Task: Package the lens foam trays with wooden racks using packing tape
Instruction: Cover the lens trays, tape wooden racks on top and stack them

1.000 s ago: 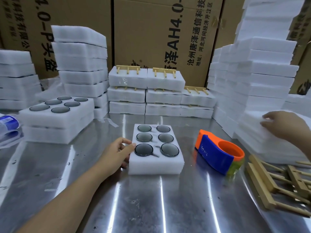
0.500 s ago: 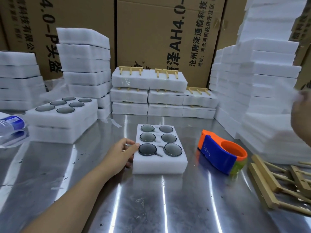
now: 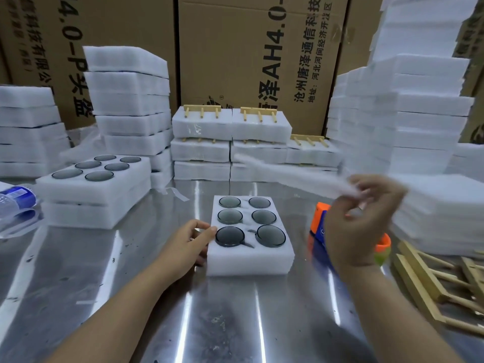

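Tray (image 3: 250, 263) holding six lenses, the cover step in hand. The left hand (image 3: 183, 247) rests loose-fingered against the tray's left side, steadying it and clasping nothing. The right hand (image 3: 358, 226), right of the tray above the dispenser (image 3: 318, 227), pinches a blurred foam sheet (image 3: 296, 176). The sheet is best lowered flat, edges matched to the tray, so no lens shifts. A second ago this hand lay on the stack (image 3: 432, 210) farther right of the tray.

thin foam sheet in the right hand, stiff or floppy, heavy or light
Likely very light: the right hand holds the foam sheet up by one edge alone. Probably bendy but not limp: it juts sideways from that grip without drooping, though motion blur hides its exact shape. Being so thin, it may crease or tear easily.
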